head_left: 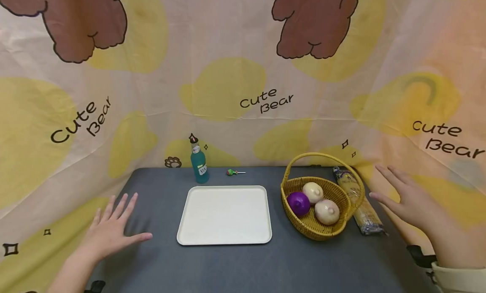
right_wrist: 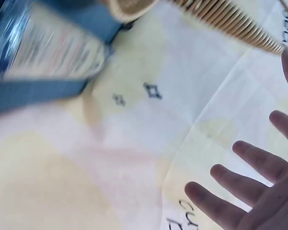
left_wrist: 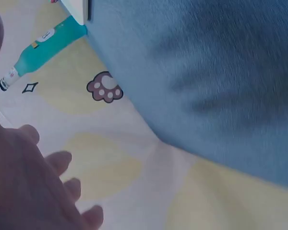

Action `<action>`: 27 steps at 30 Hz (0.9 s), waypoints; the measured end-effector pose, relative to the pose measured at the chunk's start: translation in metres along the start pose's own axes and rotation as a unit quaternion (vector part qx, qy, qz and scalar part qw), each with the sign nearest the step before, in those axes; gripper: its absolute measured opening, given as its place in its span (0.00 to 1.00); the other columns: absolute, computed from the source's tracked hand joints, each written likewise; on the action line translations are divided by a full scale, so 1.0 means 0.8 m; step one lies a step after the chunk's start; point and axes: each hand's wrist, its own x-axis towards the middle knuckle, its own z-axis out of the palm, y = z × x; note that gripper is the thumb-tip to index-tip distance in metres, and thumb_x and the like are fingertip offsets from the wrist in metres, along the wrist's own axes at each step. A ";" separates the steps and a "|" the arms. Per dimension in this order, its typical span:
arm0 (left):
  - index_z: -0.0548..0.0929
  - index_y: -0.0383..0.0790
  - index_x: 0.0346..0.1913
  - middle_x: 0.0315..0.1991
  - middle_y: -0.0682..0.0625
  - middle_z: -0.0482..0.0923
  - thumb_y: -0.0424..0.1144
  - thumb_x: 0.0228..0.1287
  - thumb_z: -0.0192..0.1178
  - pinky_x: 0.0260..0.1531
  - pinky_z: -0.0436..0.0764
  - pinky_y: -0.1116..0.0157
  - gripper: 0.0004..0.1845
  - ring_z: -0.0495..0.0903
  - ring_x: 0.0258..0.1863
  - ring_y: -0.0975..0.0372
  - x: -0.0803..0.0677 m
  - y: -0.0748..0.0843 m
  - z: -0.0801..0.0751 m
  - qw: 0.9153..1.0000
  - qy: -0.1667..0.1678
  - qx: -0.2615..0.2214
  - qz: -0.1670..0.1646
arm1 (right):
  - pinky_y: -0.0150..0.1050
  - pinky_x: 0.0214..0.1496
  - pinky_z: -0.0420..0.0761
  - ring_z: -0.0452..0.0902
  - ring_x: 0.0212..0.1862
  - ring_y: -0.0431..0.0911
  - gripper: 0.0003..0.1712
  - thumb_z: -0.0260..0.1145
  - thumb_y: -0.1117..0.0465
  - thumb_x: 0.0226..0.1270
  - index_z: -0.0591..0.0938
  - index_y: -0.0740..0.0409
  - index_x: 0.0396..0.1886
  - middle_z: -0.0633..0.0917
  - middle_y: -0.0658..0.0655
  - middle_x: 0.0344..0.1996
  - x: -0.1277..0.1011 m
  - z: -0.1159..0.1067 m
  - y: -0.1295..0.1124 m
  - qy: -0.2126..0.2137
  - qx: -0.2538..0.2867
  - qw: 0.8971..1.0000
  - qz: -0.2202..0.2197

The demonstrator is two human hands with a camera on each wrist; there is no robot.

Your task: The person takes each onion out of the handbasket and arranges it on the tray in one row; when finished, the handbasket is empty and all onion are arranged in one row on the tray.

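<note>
Item 1: we list 1 long package in clear plastic, pale yellow within and purple-printed at its far end (head_left: 368,216), lying on a dark blue-grey table (head_left: 228,267) near the right hand (head_left: 414,204), on its inward side and apart from it.
Item 2: 1 round golden wicker basket with an arched handle (head_left: 309,231), next inward from the right hand. We count inside it 1 glossy purple onion-shaped piece (head_left: 298,203), on the side towards the left hand (head_left: 112,231), and 2 glossy cream-white onion-shaped pieces (head_left: 327,212).
Item 3: 1 white rectangular tray with rounded corners (head_left: 225,215), flat between the 2 hands, and the item nearest the left.
Hands: we record 2, well apart, 1 at either side, fingers straight and spread. The left hovers at the table's side; the right, below which a cream sleeve (head_left: 459,278) shows, hangs outward of the package.
Item 4: 1 upright teal bottle with dark cap and white labels (head_left: 199,164), farther off than the left hand and inward of it.
Item 5: 1 small green-and-red lollipop on a white stick (head_left: 230,172), inward of the bottle.
Item 6: 1 cream cloth with yellow patches, brown bears and "Cute Bear" lettering (head_left: 220,35), hanging beyond both hands.
</note>
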 end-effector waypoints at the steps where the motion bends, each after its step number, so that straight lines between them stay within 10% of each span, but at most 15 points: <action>1: 0.34 0.49 0.82 0.80 0.29 0.41 0.74 0.51 0.65 0.68 0.32 0.27 0.69 0.27 0.78 0.34 0.002 0.001 0.004 1.000 -0.001 -0.010 0.004 | 0.80 0.54 0.62 0.59 0.65 0.83 0.50 0.70 0.47 0.68 0.55 0.46 0.82 0.61 0.79 0.73 0.000 0.003 -0.003 0.009 0.006 1.000 0.001; 9: 0.49 0.37 0.81 0.78 0.30 0.52 0.69 0.49 0.71 0.68 0.48 0.28 0.66 0.45 0.77 0.31 0.011 0.026 0.036 0.995 -0.016 -0.101 0.011 | 0.68 0.51 0.74 0.74 0.55 0.74 0.40 0.72 0.53 0.67 0.69 0.56 0.75 0.74 0.74 0.65 -0.007 0.016 -0.034 0.107 0.045 0.993 0.023; 12: 0.49 0.37 0.81 0.78 0.30 0.51 0.67 0.48 0.73 0.68 0.49 0.28 0.66 0.45 0.77 0.32 0.014 0.033 0.043 0.992 -0.010 -0.129 0.012 | 0.39 0.44 0.84 0.82 0.49 0.46 0.36 0.73 0.54 0.66 0.73 0.58 0.71 0.81 0.72 0.58 -0.012 0.014 -0.047 0.143 0.068 0.986 0.043; 17: 0.45 0.43 0.82 0.80 0.33 0.46 0.63 0.48 0.75 0.70 0.48 0.29 0.67 0.41 0.79 0.36 0.020 0.043 0.050 0.985 -0.005 -0.174 0.014 | 0.10 0.35 0.70 0.63 0.42 0.07 0.31 0.76 0.57 0.62 0.79 0.60 0.65 0.88 0.70 0.46 -0.017 0.012 -0.066 0.193 0.095 0.975 0.054; 27: 0.48 0.41 0.82 0.79 0.30 0.50 0.62 0.46 0.77 0.71 0.47 0.30 0.67 0.47 0.77 0.31 0.026 0.064 0.069 0.979 -0.040 -0.198 -0.010 | 0.10 0.38 0.74 0.67 0.44 0.07 0.33 0.81 0.74 0.44 0.84 0.67 0.56 0.89 0.69 0.40 -0.015 0.032 -0.091 0.250 0.118 0.961 -0.027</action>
